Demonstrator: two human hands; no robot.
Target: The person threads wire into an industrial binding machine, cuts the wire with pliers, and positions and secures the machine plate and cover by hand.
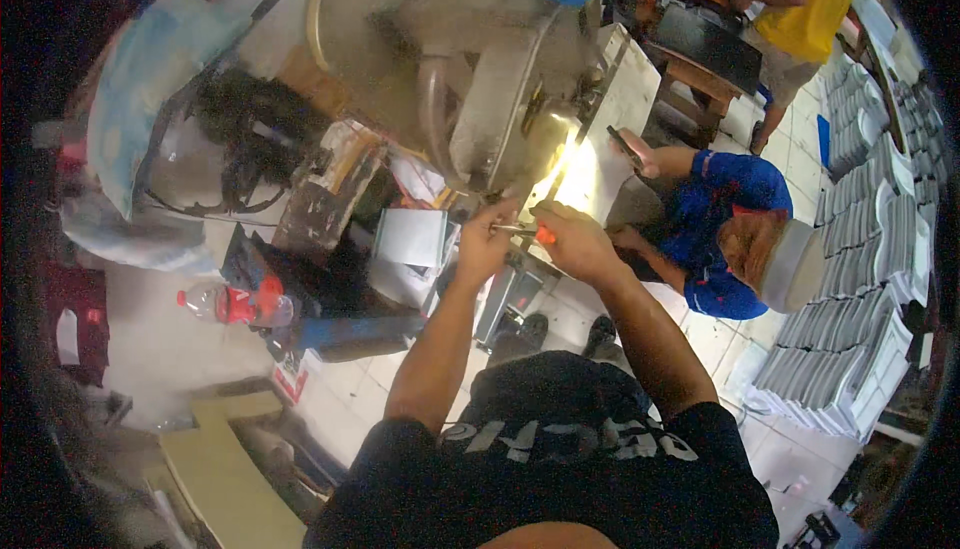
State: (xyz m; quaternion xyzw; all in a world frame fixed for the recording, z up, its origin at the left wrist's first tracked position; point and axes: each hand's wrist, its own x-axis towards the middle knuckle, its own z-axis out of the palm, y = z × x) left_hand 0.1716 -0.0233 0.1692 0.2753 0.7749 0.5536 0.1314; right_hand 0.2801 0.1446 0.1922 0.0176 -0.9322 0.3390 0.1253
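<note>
Grasping a slim orange-handled tool (545,235), the right hand (580,244) holds it near the lower edge of the brightly lit pale panel (628,79). The left hand (483,246) curls at the metal shaft (515,228); I cannot tell whether it clenches it. To the right, a blue-shirted co-worker (735,194) grips a dark handheld device (625,146).

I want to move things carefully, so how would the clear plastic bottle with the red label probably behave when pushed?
The clear plastic bottle may roll if on its side, because it looks round. Being see-through plastic, it would probably dent under firm squeezing. It is perhaps light, since no liquid shows near its red cap.
</note>
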